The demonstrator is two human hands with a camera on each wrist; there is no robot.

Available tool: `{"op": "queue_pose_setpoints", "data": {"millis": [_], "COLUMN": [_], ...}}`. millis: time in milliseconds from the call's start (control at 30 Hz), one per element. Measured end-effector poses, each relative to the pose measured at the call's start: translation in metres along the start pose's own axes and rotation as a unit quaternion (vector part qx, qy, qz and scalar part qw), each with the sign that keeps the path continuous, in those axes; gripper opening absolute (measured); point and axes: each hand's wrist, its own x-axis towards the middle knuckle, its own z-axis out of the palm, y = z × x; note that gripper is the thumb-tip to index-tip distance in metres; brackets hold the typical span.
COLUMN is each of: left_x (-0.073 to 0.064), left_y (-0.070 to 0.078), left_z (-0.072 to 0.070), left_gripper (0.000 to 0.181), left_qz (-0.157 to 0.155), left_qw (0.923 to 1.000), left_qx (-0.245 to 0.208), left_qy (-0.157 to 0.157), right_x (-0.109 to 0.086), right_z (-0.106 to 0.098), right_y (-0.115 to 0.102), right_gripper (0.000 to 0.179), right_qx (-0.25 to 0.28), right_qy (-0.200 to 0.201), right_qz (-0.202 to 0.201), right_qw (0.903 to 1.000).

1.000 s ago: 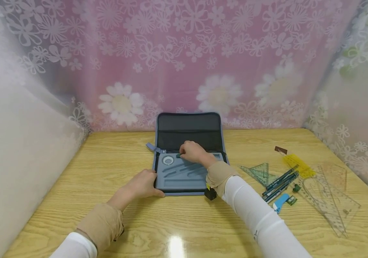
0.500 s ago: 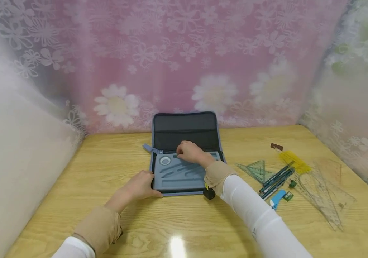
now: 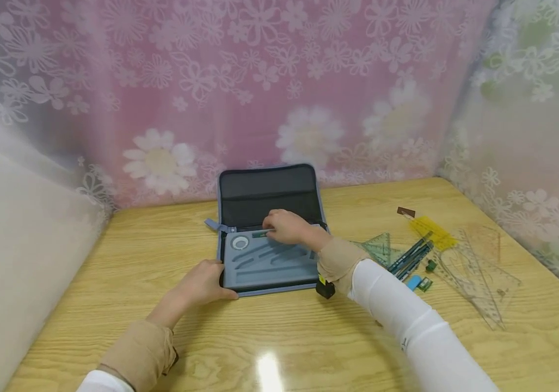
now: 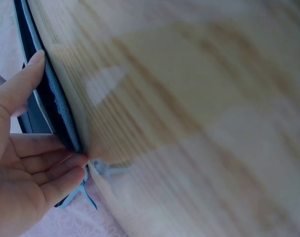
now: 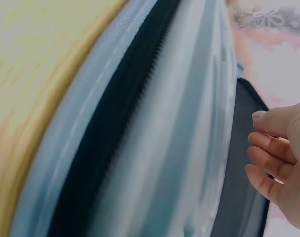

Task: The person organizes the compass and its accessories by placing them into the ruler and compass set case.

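An unzipped blue zip case [image 3: 271,289] stands on the wooden table, its black lid [image 3: 266,198] raised at the back. My left hand [image 3: 200,283] rests at its front left corner; in the left wrist view the thumb lies on one edge and nearly straight fingers touch beside it. Over the top row of the grey foam insert [image 3: 271,277] is my right hand [image 3: 286,226]. In the right wrist view its fingers are loosely bent, with nothing between them. A small dark green piece [image 3: 259,234] lies in a slot by its fingertips. A white ring [image 3: 240,243] sits in a round recess.
To the right lie dark pencils [image 3: 409,258], a yellow ruler [image 3: 433,233], green set squares [image 3: 379,247] and clear drawing rulers [image 3: 475,283]. A green sharpener [image 3: 425,284] and a blue item [image 3: 413,282] are partly near the right sleeve. A floral curtain [image 3: 308,81] hangs behind.
The head view has turned right, shifting everything leftward. My right hand has moved slightly right along the top slot, and more of the dark green piece shows. The left hand stays at the corner.
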Motion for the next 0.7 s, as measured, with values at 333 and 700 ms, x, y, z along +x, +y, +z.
{"op": "queue_pose_setpoints", "data": {"millis": [333,700], "left_x": [0.000,0.001], "left_y": [-0.001,-0.002], "left_z": [-0.001,0.000], "left_gripper": [0.051,0.052], "left_qz": [0.001,0.001], "left_qw": [1.0000,1.0000], "left_qx": [0.001,0.000], "left_qy": [0.001,-0.002], "right_x": [-0.050,-0.136], "right_z": [-0.027,-0.056], "right_y": [0.027,0.086], "right_gripper": [0.025,0.026], "right_qx": [0.023,0.009], "right_qy": [0.042,0.087], "right_qz": [0.005,0.143], "right_qw": [0.9988,0.9859]}}
